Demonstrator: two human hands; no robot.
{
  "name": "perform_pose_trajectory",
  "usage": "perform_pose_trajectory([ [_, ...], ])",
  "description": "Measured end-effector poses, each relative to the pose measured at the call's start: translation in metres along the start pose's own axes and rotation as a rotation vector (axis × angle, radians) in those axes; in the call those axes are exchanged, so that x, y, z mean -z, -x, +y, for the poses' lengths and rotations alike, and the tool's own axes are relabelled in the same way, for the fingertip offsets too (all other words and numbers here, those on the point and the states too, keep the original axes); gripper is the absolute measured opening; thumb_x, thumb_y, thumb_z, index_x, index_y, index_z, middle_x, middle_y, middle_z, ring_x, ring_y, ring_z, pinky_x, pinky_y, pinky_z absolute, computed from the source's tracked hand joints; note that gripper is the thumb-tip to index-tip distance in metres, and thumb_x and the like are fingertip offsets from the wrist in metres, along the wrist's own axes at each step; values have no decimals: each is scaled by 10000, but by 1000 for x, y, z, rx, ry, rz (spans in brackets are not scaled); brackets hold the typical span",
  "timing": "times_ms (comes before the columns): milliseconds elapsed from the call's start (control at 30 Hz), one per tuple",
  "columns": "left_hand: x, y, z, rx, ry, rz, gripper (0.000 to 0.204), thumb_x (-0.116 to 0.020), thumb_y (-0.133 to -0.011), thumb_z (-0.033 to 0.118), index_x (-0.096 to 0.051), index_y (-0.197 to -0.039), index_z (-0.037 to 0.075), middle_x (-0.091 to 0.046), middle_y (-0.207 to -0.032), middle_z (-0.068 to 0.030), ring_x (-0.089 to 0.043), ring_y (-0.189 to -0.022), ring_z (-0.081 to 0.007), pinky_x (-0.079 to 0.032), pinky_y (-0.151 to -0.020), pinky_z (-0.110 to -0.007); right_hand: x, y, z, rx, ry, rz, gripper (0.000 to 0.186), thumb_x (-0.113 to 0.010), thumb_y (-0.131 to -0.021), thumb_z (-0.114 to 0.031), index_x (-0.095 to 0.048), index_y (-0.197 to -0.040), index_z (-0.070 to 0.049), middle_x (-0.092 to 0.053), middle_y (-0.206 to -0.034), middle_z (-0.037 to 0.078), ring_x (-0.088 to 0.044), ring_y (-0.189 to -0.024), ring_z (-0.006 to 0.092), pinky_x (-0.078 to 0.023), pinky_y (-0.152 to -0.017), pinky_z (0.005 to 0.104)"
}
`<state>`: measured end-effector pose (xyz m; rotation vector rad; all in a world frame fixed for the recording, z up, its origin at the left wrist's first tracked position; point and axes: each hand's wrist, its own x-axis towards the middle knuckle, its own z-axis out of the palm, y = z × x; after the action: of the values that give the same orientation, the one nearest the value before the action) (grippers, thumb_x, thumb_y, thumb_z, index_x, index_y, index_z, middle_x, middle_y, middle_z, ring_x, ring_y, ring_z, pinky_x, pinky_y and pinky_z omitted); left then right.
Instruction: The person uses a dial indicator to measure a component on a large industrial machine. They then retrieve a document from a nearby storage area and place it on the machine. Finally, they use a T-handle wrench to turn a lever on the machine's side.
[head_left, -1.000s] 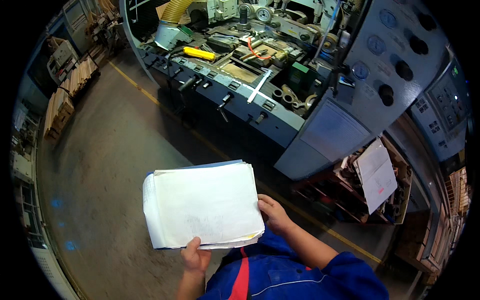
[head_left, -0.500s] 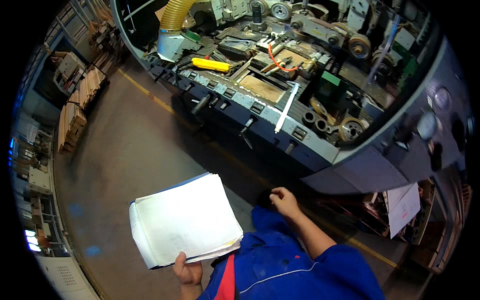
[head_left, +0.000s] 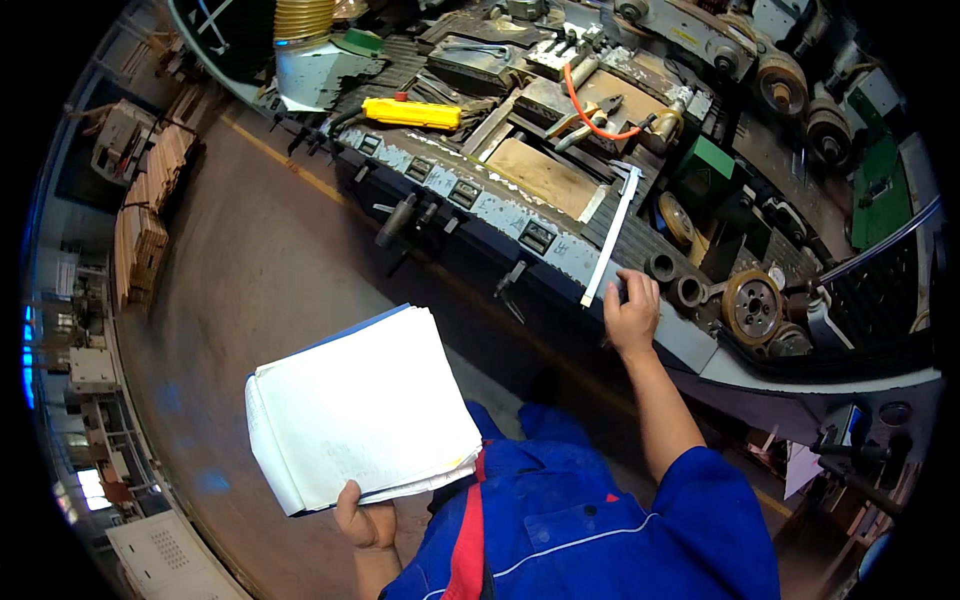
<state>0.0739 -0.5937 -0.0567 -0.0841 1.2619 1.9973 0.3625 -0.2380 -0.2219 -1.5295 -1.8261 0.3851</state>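
Note:
My left hand (head_left: 364,520) grips the lower edge of a blue folder (head_left: 345,335) with a thick stack of white papers (head_left: 365,415) on it, thumb on top. My right hand (head_left: 632,318) reaches out over the front edge of the machine, its fingers slightly bent and apart with nothing in them. Just left of the fingertips is the near end of a long pale caliper (head_left: 613,235), which lies slanting across the machine's edge with its jaws at the far end. Right of the hand are two dark metal rings (head_left: 672,280) and a round wheel (head_left: 752,308).
On the machine bed lie a yellow tool handle (head_left: 411,113), a red-orange hose (head_left: 590,112) and several metal parts. Handles (head_left: 511,290) stick out from its front. A ribbed yellow duct (head_left: 303,20) stands at the back left. Stacked timber (head_left: 145,235) is at the far left.
My right hand has moved from near my body forward and right to the machine's edge, beside the caliper. The machine is closer in view. The papers stay in my left hand.

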Motion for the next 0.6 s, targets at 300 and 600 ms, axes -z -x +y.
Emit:
perform_pose_trajectory([
  [300, -38, -119, 25, 59, -54, -195, 709, -591, -893, 59, -348, -1558, 19, -469, -1538, -151, -439, -1428, -340, -309, -1223, -513, -48, -37, 2, 39, 185, 150, 406, -710, -891, -224, -631, -1222, -3, -580, -1361, 192, -485, -1314, 406, -377, -1120, 507],
  [600, -100, -285, 49, 277, -51, -450, 678, -568, -906, 42, -367, -1552, 22, -475, -1539, -152, -435, -1438, -330, -294, -1233, -507, -50, -43, -1, -67, 178, 166, 436, -731, -822, -180, -647, -1214, -9, -652, -1266, 184, -556, -1249, 397, -422, -1094, 488],
])
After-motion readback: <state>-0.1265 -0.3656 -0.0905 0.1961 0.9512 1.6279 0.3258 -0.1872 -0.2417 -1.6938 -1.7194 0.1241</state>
